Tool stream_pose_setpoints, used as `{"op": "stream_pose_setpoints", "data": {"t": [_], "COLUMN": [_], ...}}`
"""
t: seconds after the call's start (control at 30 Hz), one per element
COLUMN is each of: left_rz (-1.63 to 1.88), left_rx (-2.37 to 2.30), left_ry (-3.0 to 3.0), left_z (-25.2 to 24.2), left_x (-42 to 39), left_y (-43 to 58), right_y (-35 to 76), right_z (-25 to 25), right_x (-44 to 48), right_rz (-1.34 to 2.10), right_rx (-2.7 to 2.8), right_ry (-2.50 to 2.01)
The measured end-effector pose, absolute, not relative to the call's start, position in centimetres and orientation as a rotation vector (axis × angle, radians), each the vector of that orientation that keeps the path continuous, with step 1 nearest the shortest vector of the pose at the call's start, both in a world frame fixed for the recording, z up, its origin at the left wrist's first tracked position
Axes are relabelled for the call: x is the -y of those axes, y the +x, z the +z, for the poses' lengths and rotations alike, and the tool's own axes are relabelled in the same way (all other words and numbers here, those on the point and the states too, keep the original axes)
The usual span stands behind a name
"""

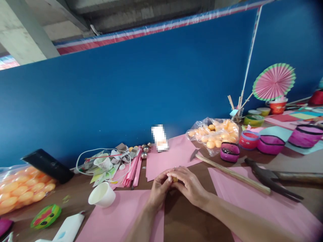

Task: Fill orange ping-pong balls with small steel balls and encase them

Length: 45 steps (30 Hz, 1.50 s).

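Observation:
My left hand (160, 188) and my right hand (188, 185) meet above the brown table, fingers closed together around a small yellowish-orange piece (174, 179). Most of that piece is hidden by the fingers, so its kind cannot be made out. Pink paper sheets (121, 218) lie under and left of my left forearm. A white paper cup (102, 195) stands tilted in view to the left. Beyond the hands is another pink sheet (174, 156) with a blurred-out phone-like object (160, 138) at its far edge. Right of my right hand lies a wooden-handled hammer (232, 172).
A claw hammer (267, 174) rests on pink paper at right. Plastic bags of orange balls (214, 132) sit at the back and far left. Magenta pouches (271, 144), a paper fan (274, 82), a black stand (49, 164) and a cluttered heap with a white cable (78, 158) surround the workspace.

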<state>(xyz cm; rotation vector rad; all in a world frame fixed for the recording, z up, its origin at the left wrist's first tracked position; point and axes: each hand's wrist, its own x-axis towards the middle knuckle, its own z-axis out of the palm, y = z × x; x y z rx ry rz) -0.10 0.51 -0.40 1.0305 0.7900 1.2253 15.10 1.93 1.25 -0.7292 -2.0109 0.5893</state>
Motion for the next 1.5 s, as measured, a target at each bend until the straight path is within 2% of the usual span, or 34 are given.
{"op": "stream_pose_setpoints", "data": {"t": [0.33,0.8,1.2,1.5], "left_rz": [1.26,1.243,1.261,1.225], "left_rx": [-0.84,-0.797,-0.805,-0.802], "left_ry": [1.037,0.981,1.006,1.149], "left_z": [-0.88,-0.52,-0.51,-0.11], "left_x": [-0.71,-0.57,-0.59,-0.56], "left_y": [0.09,0.12,0.03,-0.06], "right_y": [15.03,15.21,15.04,15.18], "right_z": [1.11,1.26,0.97,1.64], "right_x": [-1.95,-1.87,-1.98,-1.92], "right_rz": [0.497,0.538,0.715,1.093], "right_rx": [2.075,2.028,1.915,1.739], "right_ry": [-0.79,-0.775,-0.797,-0.749]}}
